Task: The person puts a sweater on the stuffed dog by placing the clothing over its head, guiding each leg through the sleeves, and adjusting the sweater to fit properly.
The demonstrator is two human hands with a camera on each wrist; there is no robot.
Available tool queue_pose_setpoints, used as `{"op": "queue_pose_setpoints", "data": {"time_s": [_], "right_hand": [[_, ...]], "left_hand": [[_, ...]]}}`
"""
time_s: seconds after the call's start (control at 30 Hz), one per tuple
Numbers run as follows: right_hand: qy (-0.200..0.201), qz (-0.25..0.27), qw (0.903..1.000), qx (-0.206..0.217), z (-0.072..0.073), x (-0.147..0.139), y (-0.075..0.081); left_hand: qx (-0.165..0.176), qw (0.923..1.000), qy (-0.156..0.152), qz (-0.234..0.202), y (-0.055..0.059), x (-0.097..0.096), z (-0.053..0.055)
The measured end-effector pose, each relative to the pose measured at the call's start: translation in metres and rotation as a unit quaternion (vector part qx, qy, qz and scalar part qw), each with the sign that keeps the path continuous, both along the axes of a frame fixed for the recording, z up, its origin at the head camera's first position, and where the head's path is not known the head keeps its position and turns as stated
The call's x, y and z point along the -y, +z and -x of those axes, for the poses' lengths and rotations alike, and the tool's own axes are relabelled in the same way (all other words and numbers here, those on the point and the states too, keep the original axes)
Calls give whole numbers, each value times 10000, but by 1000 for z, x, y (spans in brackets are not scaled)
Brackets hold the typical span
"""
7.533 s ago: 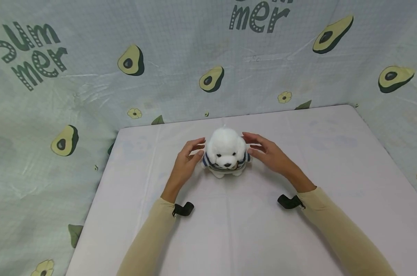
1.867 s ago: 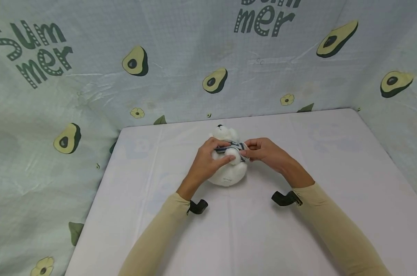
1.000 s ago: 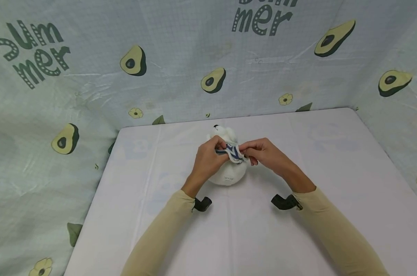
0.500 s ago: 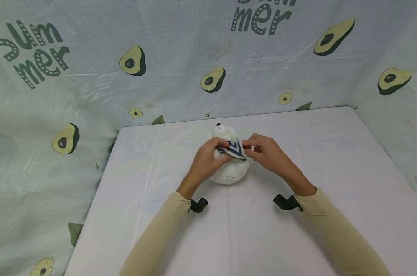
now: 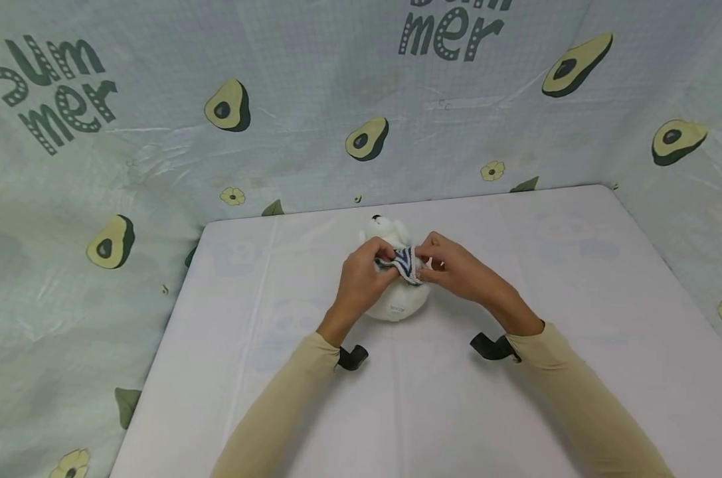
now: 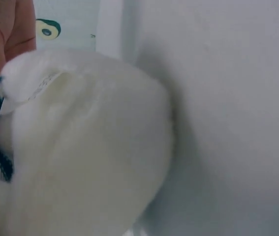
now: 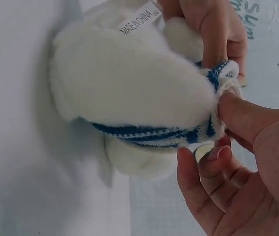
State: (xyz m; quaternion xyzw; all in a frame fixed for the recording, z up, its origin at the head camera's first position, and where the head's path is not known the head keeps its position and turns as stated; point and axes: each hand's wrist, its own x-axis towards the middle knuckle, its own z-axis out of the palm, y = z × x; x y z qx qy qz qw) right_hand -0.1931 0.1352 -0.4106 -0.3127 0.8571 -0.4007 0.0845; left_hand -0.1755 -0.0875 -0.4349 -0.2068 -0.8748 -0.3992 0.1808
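A white plush dog lies on the table with its rump toward me and its black nose pointing up at the far end. Bunched around its middle is a blue-and-white striped knitted sweater. My left hand pinches the sweater's left part. On the other side my right hand pinches the sweater's edge between thumb and fingers, and its other fingers curl below. Up close in the right wrist view, the knit hem is folded between both hands. A white label sticks out of the fur.
The white-covered table has its far edge just beyond the dog. Behind it hangs a pale sheet printed with avocados and lettering. Black wrist cameras sit on both beige sleeves.
The dog faced me earlier, with both hands beside it; now it is tipped back, rump toward me, and both hands hold its sweater. Lately the sweater's hem shifted slightly between the fingers.
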Motion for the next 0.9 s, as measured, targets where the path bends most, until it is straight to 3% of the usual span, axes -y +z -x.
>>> {"op": "queue_pose_setpoints", "data": {"time_s": [0.07, 0.17, 0.37, 0.5, 0.67, 0.8, 0.9], "right_hand": [[-23, -33, 10000, -31, 1, 1, 0], [-107, -43, 9999, -65, 3, 1, 1], [-223, 3, 9998, -8, 6, -5, -3], [-307, 170, 9992, 172, 10, -10, -7], [-359, 583, 9954, 673, 14, -15, -13], [-371, 701, 9933, 839, 14, -16, -14], [-364, 625, 9947, 737, 12, -17, -11]], "left_hand": [[-16, 10000, 81, 2, 1, -2, 0], [-27, 10000, -37, 58, 4, -3, -1], [-247, 9950, -795, 543, 5, 5, 0], [-492, 9845, -1158, 1220, 5, 13, 2], [-665, 9704, -1315, 1912, 5, 22, 2], [-914, 9573, -1191, 2469, 9, 21, 0], [-1418, 9457, -1028, 2739, 10, 14, -2]]}}
